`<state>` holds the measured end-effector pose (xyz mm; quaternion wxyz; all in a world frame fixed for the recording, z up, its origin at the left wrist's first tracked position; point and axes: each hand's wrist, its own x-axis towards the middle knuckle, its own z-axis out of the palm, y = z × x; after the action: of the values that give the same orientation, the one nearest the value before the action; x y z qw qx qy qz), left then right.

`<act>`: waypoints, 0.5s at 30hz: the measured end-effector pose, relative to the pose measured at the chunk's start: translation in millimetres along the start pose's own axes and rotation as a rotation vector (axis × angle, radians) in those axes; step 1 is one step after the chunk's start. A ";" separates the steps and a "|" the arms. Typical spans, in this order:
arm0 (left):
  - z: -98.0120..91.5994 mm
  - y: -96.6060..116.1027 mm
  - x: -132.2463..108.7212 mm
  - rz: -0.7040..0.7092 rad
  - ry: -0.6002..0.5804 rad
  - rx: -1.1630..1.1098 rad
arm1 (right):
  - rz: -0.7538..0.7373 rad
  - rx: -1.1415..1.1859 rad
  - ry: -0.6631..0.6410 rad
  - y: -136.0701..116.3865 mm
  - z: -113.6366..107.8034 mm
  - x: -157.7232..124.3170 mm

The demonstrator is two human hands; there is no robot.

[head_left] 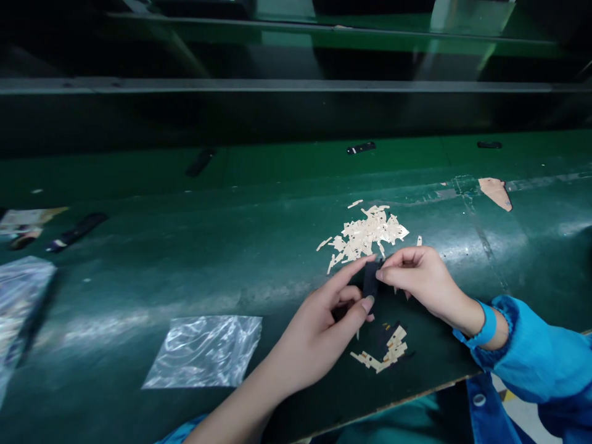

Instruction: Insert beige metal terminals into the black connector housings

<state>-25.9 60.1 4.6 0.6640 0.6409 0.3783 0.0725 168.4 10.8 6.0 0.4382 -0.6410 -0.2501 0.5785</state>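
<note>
Between my two hands is a small black flat piece, held upright above the green table. My left hand grips it between thumb and fingers from the left. From the right, my right hand pinches at its upper edge with thumb and forefinger; whatever small part is in that pinch is hidden. Just beyond my fingers lies a loose heap of small cream-coloured flat pieces. Below my hands, near the table edge, a smaller group of cream pieces lies with some dark bits.
A clear plastic bag lies left of my left arm, and another filled bag at the far left. Black strips are spread along the green surface further back. A tan angular piece lies to the right.
</note>
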 end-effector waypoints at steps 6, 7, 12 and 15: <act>0.4 -0.4 -0.7 0.019 -0.005 0.012 | 0.036 0.025 -0.017 0.5 -1.8 1.2; 0.7 0.0 -0.9 0.023 -0.003 0.023 | 0.052 0.027 -0.018 0.1 -2.1 1.2; 2.4 2.5 -0.6 0.063 0.035 0.116 | 0.099 0.035 -0.029 0.4 -3.0 0.2; 2.2 1.8 -0.1 0.048 0.071 0.111 | 0.054 0.067 -0.024 1.6 -3.0 -0.7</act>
<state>-23.9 58.5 6.1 0.6118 0.6826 0.3894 0.0901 170.9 8.6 4.9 0.4405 -0.6256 -0.2185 0.6057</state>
